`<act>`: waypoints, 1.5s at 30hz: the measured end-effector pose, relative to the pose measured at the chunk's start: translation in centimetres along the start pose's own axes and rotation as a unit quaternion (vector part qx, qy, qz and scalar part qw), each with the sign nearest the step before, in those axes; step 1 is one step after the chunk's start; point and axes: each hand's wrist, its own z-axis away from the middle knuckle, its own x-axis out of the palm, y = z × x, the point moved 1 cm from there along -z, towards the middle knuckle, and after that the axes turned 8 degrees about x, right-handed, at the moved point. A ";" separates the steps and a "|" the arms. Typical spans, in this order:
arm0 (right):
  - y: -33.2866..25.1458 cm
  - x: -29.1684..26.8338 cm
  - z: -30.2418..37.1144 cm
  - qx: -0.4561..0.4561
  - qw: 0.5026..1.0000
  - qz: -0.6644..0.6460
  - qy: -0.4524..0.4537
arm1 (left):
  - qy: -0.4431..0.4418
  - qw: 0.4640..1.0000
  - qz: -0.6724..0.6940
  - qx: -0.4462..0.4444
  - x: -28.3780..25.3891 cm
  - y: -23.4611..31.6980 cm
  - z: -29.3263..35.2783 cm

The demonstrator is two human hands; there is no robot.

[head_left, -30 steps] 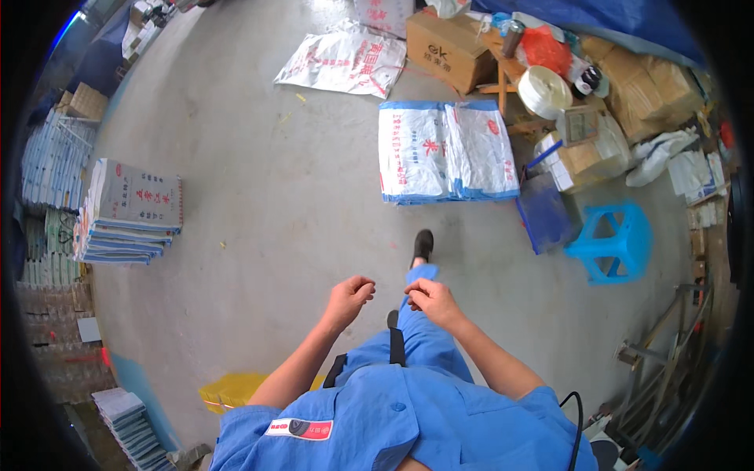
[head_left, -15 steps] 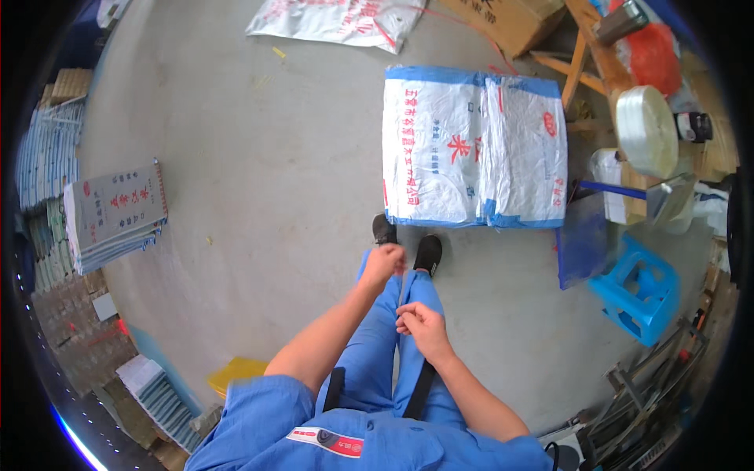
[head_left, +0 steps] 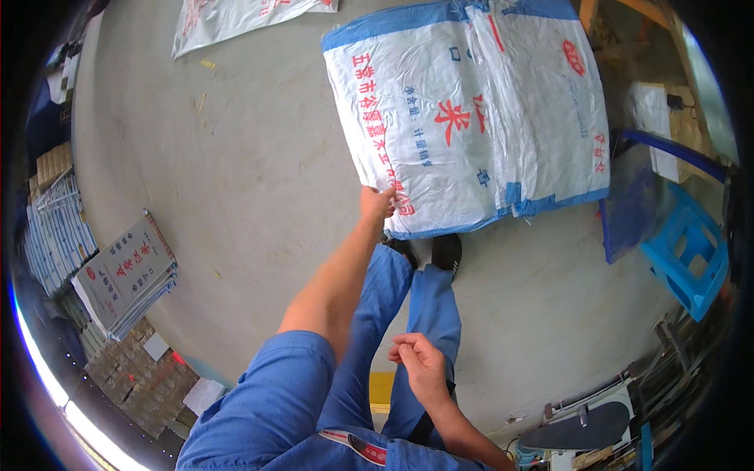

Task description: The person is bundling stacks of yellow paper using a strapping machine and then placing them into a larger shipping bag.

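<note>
A large bundle of white woven sacks (head_left: 440,165) with blue borders and red and blue print lies on the floor at my feet. Its near left edge is pinched in my left hand (head_left: 377,202), thumb on top of the sack. My right hand (head_left: 422,363) hangs over my right thigh, apart from the bundle. Its fingers are curled together; whatever they may hold is too small to make out.
Another white sack (head_left: 243,23) lies flat at the far left. A stack of printed sacks (head_left: 129,267) stands on the left. To the right are a dark blue panel (head_left: 628,204), a light blue plastic stool (head_left: 691,251) and a wooden frame (head_left: 648,12).
My left hand has reached forward from in front of my legs and taken hold of the bundle's edge. My right hand stays near my thigh. The bundle appears larger and closer.
</note>
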 end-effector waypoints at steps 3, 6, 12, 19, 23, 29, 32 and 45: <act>0.5 1.4 0.2 -0.002 1.000 -0.010 -0.016 | -0.017 1.000 -0.016 -0.005 -1.7 2.3 -0.4; 0.4 1.2 0.6 -0.008 1.000 0.015 0.007 | -0.111 0.990 0.087 -0.025 1.6 5.6 1.7; -1.0 2.2 1.9 -0.023 0.999 0.047 0.010 | 0.135 0.957 -0.207 0.153 2.3 4.6 1.9; 0.3 1.8 1.0 -0.012 0.998 0.052 0.031 | 0.072 0.987 -0.129 0.061 0.1 2.8 0.9; 0.5 3.1 0.9 0.000 0.999 0.051 0.018 | 0.074 0.986 -0.102 0.113 0.0 4.2 3.5; -2.7 2.8 2.2 -0.028 0.998 0.030 0.042 | -0.024 0.895 -0.224 0.385 -1.5 13.9 16.9; -5.5 2.4 2.7 -0.107 0.985 0.010 0.131 | -0.034 0.894 -0.175 0.411 -2.7 17.2 22.5; -10.3 2.0 6.7 -0.084 0.995 -0.034 0.048 | -0.131 0.917 0.278 0.254 -8.4 22.3 29.6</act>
